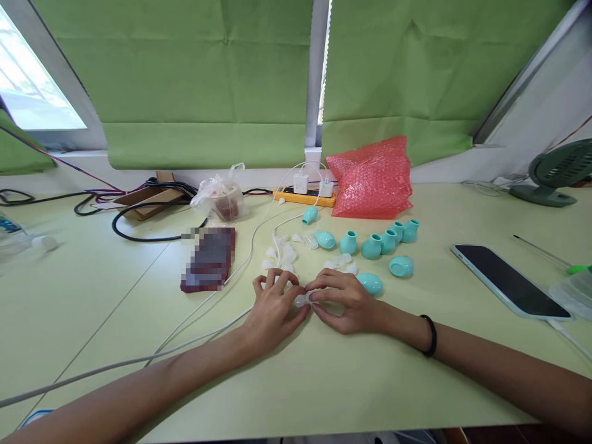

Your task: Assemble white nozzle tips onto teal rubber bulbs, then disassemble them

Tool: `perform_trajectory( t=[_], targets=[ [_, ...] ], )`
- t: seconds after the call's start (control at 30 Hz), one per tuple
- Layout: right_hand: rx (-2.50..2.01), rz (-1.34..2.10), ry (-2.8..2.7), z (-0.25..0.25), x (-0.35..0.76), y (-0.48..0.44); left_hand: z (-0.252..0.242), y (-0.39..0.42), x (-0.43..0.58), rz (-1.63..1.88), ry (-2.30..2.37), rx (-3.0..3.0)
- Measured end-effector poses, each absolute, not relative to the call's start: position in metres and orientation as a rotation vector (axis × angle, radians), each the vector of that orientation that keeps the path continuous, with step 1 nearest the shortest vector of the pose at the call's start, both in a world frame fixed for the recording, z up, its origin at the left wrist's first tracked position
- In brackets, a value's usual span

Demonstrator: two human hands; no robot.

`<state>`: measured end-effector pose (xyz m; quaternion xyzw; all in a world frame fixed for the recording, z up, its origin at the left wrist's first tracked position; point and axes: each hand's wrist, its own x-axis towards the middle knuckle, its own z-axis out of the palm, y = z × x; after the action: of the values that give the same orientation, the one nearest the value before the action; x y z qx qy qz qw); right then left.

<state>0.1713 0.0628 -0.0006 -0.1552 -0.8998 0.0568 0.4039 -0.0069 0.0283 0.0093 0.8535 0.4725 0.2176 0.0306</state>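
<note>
My left hand (275,305) and my right hand (345,301) meet near the middle of the table, fingertips closed around a small translucent white plastic piece (303,300). Its exact kind is partly hidden by the fingers. Just beyond the hands lie several similar loose translucent pieces (287,253). One teal hollow bulb-shaped piece (370,283) rests on its side close behind my right hand. Farther back, several teal bulb pieces (371,246) stand upright with their open necks up, while others (324,239) lie on their sides. A black band circles my right wrist.
White cables (198,338) run across the table under my left arm to an orange power strip (305,196). A red bubble-wrap pouch (372,179) stands behind. A phone (511,280) and green fan (555,172) are right; a bagged tape roll (226,203) and cardboard box (148,202) are left.
</note>
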Motion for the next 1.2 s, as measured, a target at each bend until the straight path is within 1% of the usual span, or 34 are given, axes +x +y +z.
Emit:
perform_trajectory(
  t=[0.17,0.37,0.53,0.77,1.2],
  targets=[
    [-0.441,0.148,-2.344,0.0005,0.1714,0.0607,0.0106,0.029,-0.0059,0.679,1.444,2.629],
    [-0.455,0.123,-2.303,-0.0024,0.1704,0.0635,0.0154,0.0287,-0.0046,0.585,1.419,2.597],
    [-0.522,0.143,-2.336,-0.0021,0.1708,0.0625,0.0158,0.0273,-0.0055,0.654,1.414,2.527],
    [-0.605,0.197,-2.334,-0.0005,0.1723,0.0595,0.0151,0.0288,-0.0057,0.644,1.381,2.574],
    [-0.559,0.127,-2.348,0.0021,0.1714,0.061,0.012,0.0285,-0.0063,0.686,1.386,2.584]
  ],
)
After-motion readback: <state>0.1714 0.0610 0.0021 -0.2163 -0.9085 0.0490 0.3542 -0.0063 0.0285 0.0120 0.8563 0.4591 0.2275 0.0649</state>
